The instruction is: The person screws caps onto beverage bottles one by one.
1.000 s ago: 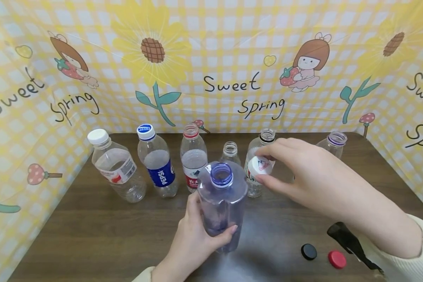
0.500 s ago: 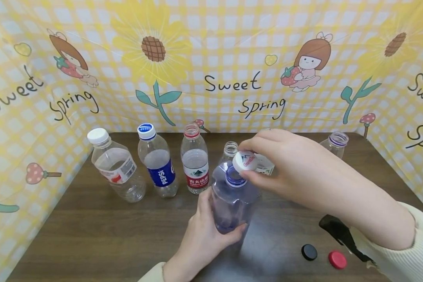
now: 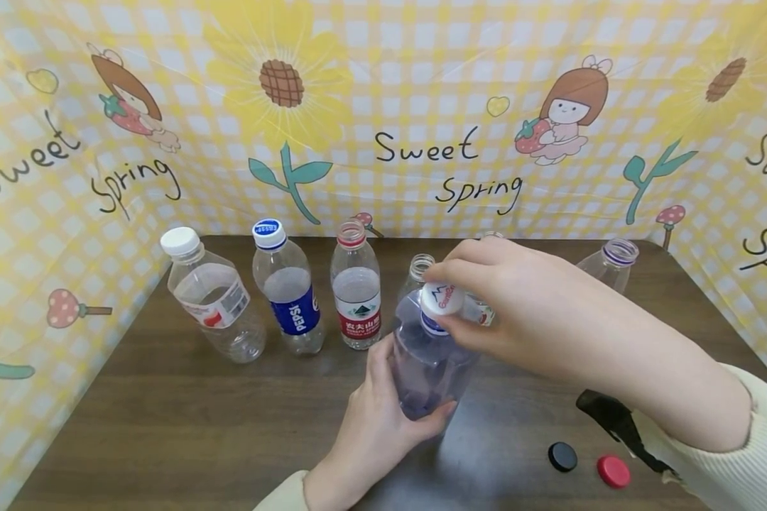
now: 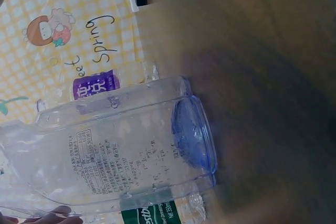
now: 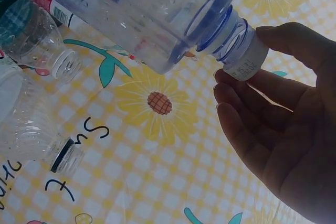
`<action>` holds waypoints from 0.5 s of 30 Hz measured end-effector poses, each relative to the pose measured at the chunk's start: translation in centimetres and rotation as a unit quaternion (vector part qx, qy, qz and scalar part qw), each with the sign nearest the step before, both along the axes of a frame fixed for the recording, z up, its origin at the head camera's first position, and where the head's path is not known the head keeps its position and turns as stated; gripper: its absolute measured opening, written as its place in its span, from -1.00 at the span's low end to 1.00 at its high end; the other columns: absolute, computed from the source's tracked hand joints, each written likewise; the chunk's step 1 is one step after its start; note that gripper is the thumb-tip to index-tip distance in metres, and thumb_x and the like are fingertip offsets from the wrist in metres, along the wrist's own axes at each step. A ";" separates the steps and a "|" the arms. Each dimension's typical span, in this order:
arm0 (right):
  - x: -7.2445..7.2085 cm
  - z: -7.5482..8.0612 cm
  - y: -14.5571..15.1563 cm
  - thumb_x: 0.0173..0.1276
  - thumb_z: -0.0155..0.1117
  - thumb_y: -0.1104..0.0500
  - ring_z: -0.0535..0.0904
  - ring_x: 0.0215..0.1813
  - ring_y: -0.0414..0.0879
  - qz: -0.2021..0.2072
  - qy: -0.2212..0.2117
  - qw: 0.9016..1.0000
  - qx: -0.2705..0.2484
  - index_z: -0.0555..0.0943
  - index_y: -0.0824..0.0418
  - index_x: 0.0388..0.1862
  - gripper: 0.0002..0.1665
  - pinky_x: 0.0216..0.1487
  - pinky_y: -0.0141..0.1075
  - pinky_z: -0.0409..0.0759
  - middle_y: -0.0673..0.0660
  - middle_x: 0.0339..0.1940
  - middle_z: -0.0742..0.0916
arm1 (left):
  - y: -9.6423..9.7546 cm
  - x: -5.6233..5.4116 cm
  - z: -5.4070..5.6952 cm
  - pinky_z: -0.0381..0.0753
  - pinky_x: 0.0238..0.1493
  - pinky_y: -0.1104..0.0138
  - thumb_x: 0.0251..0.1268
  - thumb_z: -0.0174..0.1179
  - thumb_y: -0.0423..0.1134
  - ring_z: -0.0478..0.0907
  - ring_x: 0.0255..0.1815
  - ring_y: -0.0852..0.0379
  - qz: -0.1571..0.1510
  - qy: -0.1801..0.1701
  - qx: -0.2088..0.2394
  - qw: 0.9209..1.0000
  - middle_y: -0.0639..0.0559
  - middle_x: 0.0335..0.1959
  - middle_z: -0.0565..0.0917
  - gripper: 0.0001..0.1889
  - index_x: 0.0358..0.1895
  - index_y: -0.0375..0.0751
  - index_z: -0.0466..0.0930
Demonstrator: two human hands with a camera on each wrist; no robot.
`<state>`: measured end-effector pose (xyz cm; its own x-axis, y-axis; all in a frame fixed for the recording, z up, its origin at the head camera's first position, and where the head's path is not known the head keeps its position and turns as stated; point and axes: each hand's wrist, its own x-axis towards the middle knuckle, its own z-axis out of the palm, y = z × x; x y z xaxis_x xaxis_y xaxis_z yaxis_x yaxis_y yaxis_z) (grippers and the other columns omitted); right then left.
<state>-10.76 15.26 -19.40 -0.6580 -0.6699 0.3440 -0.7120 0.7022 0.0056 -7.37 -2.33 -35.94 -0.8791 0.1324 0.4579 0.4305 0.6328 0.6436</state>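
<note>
My left hand (image 3: 383,404) grips the lower side of a large clear bluish plastic bottle (image 3: 422,369), which leans slightly in the head view. Between thumb and fingers, my right hand (image 3: 518,298) pinches a white bottle cap (image 3: 443,298) with blue and red print. In the right wrist view the cap (image 5: 248,59) sits tilted over the bottle's threaded mouth (image 5: 233,38), with some blue thread showing below it. The left wrist view shows the printed text and blue base of the bottle (image 4: 131,145); only fingertips (image 4: 55,216) of the left hand appear there.
Behind stand a white-capped bottle (image 3: 211,298), a Pepsi bottle (image 3: 287,298), an uncapped red-labelled water bottle (image 3: 356,298), a small uncapped bottle (image 3: 418,273) and an uncapped bottle (image 3: 607,266) at right. A black cap (image 3: 562,456) and a red cap (image 3: 613,471) lie front right on the wooden table (image 3: 198,426).
My right hand has brought the white cap left and onto the bottle's mouth. My left hand has shifted the bottle a little to the right, tilting it.
</note>
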 end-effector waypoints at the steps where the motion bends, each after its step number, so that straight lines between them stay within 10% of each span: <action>1: -0.1 -0.1 0.0 0.11 0.41 0.04 0.51 -0.17 -0.37 0.004 0.001 1.000 0.000 0.63 -0.01 0.00 -0.58 -0.22 -0.43 0.58 -0.23 -0.15 0.61 | 0.0 0.0 0.0 0.66 -0.22 0.18 -0.21 0.51 0.05 0.68 -0.17 0.01 0.000 0.004 -0.001 1.000 -0.08 0.02 0.55 -0.03 0.26 -0.19 0.11; 15: -0.3 -0.5 0.2 0.12 0.41 0.01 0.50 -0.14 -0.39 0.004 -0.022 1.000 0.020 0.61 -0.06 0.03 -0.56 -0.22 -0.43 0.57 -0.27 -0.13 0.58 | 0.0 -0.1 -0.2 0.66 -0.22 0.18 -0.20 0.51 0.04 0.67 -0.15 0.02 -0.004 -0.005 -0.002 1.000 -0.07 0.08 0.50 -0.02 0.28 -0.18 0.10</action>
<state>-11.02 15.48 -19.94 -0.6660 -0.6881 0.2881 -0.7181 0.6960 0.0024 -7.49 -2.35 -36.09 -0.8823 0.1401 0.4493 0.4291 0.6317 0.6457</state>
